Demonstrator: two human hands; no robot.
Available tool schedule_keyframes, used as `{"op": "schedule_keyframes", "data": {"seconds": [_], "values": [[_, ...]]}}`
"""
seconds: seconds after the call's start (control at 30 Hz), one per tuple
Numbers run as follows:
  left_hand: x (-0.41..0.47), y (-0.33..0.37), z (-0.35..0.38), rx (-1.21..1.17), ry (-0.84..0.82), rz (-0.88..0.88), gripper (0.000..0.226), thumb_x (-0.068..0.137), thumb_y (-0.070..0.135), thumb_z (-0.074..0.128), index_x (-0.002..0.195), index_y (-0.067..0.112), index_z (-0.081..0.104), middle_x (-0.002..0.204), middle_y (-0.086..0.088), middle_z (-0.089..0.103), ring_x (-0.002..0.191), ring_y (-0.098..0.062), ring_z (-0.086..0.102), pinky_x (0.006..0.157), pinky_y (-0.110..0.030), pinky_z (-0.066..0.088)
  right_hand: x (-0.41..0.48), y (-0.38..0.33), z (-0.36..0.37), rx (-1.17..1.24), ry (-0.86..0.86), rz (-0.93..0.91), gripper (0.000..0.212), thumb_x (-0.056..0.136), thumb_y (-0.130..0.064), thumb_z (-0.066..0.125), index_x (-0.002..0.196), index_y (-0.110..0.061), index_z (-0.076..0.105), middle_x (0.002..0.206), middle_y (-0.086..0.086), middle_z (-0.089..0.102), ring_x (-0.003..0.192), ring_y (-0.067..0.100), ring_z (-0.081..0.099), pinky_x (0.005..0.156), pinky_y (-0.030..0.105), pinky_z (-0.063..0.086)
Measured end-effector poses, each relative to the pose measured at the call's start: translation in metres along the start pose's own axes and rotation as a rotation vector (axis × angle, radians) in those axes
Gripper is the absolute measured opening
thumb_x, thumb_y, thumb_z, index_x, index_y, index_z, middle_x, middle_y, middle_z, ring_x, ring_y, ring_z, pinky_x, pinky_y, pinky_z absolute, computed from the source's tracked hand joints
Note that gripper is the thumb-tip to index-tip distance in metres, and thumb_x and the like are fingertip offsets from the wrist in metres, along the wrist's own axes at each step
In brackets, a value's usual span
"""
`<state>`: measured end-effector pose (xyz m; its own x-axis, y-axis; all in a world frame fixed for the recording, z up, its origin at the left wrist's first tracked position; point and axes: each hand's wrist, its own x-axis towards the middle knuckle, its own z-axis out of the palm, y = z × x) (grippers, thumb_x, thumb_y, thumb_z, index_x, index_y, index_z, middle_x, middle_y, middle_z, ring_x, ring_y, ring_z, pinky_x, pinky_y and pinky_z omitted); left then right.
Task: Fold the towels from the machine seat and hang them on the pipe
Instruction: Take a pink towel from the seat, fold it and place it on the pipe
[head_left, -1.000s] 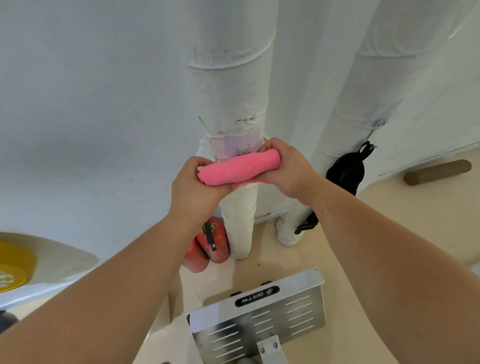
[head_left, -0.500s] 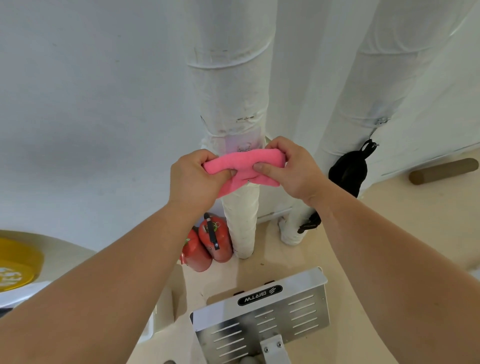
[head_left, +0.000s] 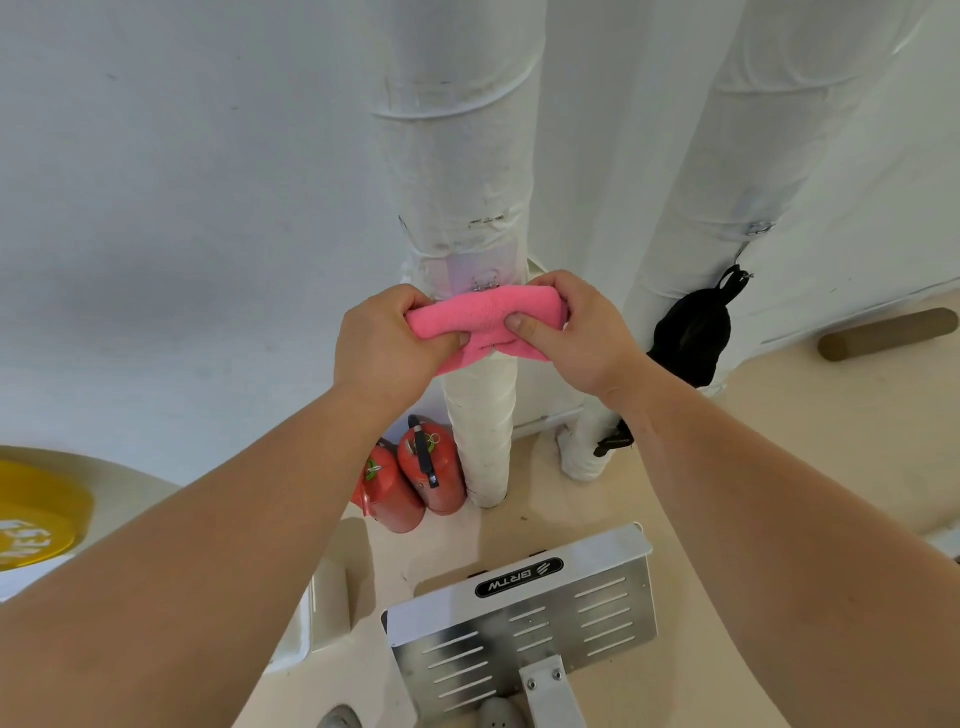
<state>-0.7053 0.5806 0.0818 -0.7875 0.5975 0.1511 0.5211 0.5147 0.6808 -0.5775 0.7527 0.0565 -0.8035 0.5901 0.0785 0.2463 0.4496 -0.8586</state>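
Note:
A small pink towel (head_left: 485, 325), folded into a thick band, lies across a ledge on the white wrapped pipe (head_left: 462, 171) in the middle of the view. My left hand (head_left: 387, 345) grips its left end, thumb pressed into the cloth. My right hand (head_left: 576, 330) grips its right end, thumb on the front. A flap of the towel hangs down in front of the thinner lower pipe section (head_left: 480, 431). The machine seat is not in view.
A second white wrapped pipe (head_left: 737, 156) stands to the right with a black bag (head_left: 688, 338) hanging on it. Two red fire extinguishers (head_left: 415, 473) stand on the floor. Below is a metal footplate (head_left: 524, 618), at far left a yellow weight plate (head_left: 36, 514), at far right a brown roller (head_left: 888, 335).
The towel has gone from a tight roll held in front of the pipe to a flatter band pressed onto the pipe ledge. Both thumbs have shifted onto its front.

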Motion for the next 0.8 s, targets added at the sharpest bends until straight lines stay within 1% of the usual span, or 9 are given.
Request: {"op": "schedule_keyframes", "data": {"seconds": [0.1,0.23,0.37,0.5,0.57,0.63,0.73,0.8], "values": [[-0.007,0.006,-0.002,-0.012,-0.01,-0.017,0.032,0.075,0.031,0.084,0.1,0.024,0.066,0.088,0.014,0.063,0.082,-0.009,0.06,0.069,-0.019,0.047,-0.006,-0.004,0.002,-0.012,0.023,0.009,0.05,0.086,-0.039,0.076,0.128,-0.021,0.056,0.123,0.001,0.06,0.109,0.016,0.057,0.093,0.027,0.047],[-0.01,0.012,-0.004,-0.028,-0.012,-0.039,0.049,0.073,0.033,0.085,0.116,0.022,0.063,0.106,0.007,0.064,0.091,-0.011,0.059,0.07,-0.015,0.044,-0.013,-0.009,0.003,-0.019,0.049,0.019,0.061,0.087,-0.039,0.075,0.139,-0.021,0.048,0.134,0.0,0.054,0.119,0.015,0.052,0.098,0.024,0.041],[-0.014,0.014,-0.006,-0.029,0.0,-0.054,0.07,0.071,0.043,0.087,0.13,0.023,0.055,0.122,0.003,0.059,0.103,-0.015,0.057,0.083,-0.026,0.047,-0.023,-0.01,0.0,0.071,0.048,0.057,0.07,0.089,-0.045,0.072,0.148,-0.026,0.04,0.143,0.0,0.048,0.13,0.012,0.046,0.101,0.022,0.036],[-0.022,0.014,-0.012,-0.03,0.006,-0.067,0.082,0.069,0.051,0.086,0.138,0.026,0.048,0.133,0.0,0.053,0.115,-0.02,0.056,0.096,-0.039,0.052,-0.034,-0.013,-0.005,0.101,0.088,0.108,0.077,0.09,-0.05,0.069,0.154,-0.031,0.031,0.153,-0.001,0.039,0.14,0.014,0.037,0.112,0.031,0.034],[-0.027,0.016,-0.017,-0.019,0.007,-0.073,0.086,0.07,0.052,0.085,0.141,0.027,0.045,0.139,-0.001,0.05,0.121,-0.023,0.055,0.101,-0.045,0.051,-0.041,-0.019,-0.009,0.105,0.103,0.14,0.077,0.09,-0.052,0.068,0.154,-0.033,0.029,0.156,-0.001,0.036,0.141,0.015,0.036,0.115,0.035,0.033],[-0.033,0.019,-0.025,-0.003,0.022,-0.076,0.086,0.073,0.051,0.084,0.144,0.027,0.042,0.144,-0.002,0.046,0.127,-0.024,0.052,0.104,-0.048,0.049,-0.051,-0.025,-0.013,0.098,0.105,0.168,0.078,0.09,-0.052,0.068,0.155,-0.034,0.028,0.157,-0.001,0.033,0.143,0.016,0.034,0.116,0.036,0.032],[-0.045,0.028,-0.041,0.002,0.024,-0.089,0.083,0.077,0.051,0.081,0.145,0.027,0.04,0.146,-0.002,0.044,0.128,-0.025,0.051,0.105,-0.049,0.049,-0.071,-0.037,-0.017,0.082,0.112,0.211,0.081,0.089,-0.054,0.069,0.155,-0.032,0.028,0.158,-0.001,0.031,0.144,0.016,0.033,0.111,0.03,0.03],[-0.055,0.034,-0.057,-0.002,0.005,-0.09,0.08,0.078,0.051,0.08,0.144,0.028,0.041,0.145,-0.002,0.044,0.128,-0.025,0.051,0.105,-0.048,0.048,-0.088,-0.05,-0.019,0.06,0.125,0.24,0.08,0.089,-0.052,0.069,0.155,-0.031,0.029,0.157,0.001,0.031,0.143,0.017,0.035,0.108,0.028,0.03]]}}
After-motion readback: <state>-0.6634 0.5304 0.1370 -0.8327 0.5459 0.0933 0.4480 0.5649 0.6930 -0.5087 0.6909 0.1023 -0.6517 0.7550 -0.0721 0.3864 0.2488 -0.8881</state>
